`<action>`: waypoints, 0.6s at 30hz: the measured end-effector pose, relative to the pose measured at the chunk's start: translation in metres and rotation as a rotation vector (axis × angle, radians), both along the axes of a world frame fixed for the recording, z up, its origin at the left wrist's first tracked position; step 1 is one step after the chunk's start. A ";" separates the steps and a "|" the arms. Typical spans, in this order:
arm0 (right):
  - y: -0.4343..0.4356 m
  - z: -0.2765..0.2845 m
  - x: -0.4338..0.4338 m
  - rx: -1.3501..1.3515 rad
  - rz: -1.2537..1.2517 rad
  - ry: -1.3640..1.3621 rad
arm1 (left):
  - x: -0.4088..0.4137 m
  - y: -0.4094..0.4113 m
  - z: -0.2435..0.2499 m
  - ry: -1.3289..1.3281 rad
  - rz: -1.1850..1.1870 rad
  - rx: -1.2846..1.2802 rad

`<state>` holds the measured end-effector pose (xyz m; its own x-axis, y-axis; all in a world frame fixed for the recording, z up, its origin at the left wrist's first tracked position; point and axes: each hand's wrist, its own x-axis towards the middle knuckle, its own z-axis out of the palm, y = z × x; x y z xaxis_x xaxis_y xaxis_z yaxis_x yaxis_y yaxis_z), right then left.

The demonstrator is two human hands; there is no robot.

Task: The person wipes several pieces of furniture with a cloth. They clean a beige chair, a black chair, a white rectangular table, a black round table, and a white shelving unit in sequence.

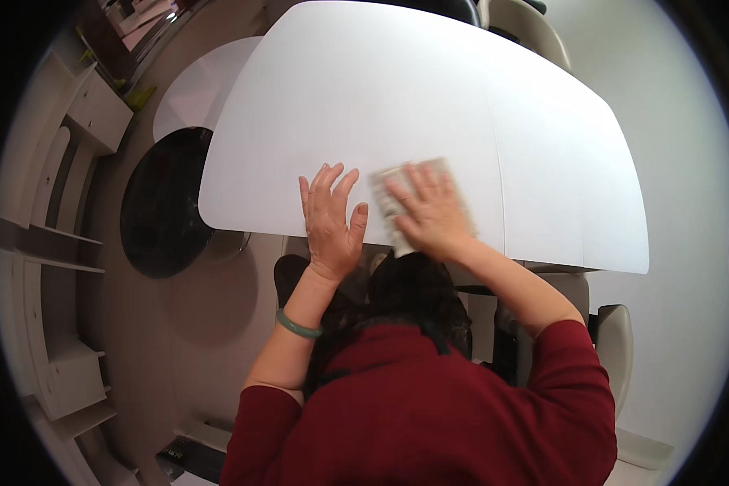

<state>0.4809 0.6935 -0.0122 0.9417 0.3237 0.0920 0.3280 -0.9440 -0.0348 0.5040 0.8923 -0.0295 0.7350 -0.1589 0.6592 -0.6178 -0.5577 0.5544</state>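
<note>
My right hand (428, 209) lies flat over a pale folded cloth (404, 246), pressing it against the white tabletop (352, 103) near its front edge. The cloth and fingers look blurred, and one corner of the cloth hangs past the edge. To the left, my left hand (334, 222) is held at the table's front edge with its fingers apart and nothing in it. Whether its fingertips touch the surface, I cannot tell. A green bangle (297, 325) circles my left forearm.
A seam (499, 176) crosses the tabletop right of the cloth. Left of the table are a round black seat (161, 206) and a pale round surface (191, 85). Beige chairs (616, 352) stand at the right and far side. White shelving (73, 383) lines the left.
</note>
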 end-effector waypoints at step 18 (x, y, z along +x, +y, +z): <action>0.002 -0.020 0.212 0.093 -0.141 -0.048 | 0.017 0.002 -0.006 0.088 0.103 0.190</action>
<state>0.6925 0.6955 -0.0321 0.9710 0.1763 0.1617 0.1955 -0.9744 -0.1114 0.5211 0.8945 -0.0360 0.8070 -0.1954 0.5573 -0.5062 -0.7149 0.4824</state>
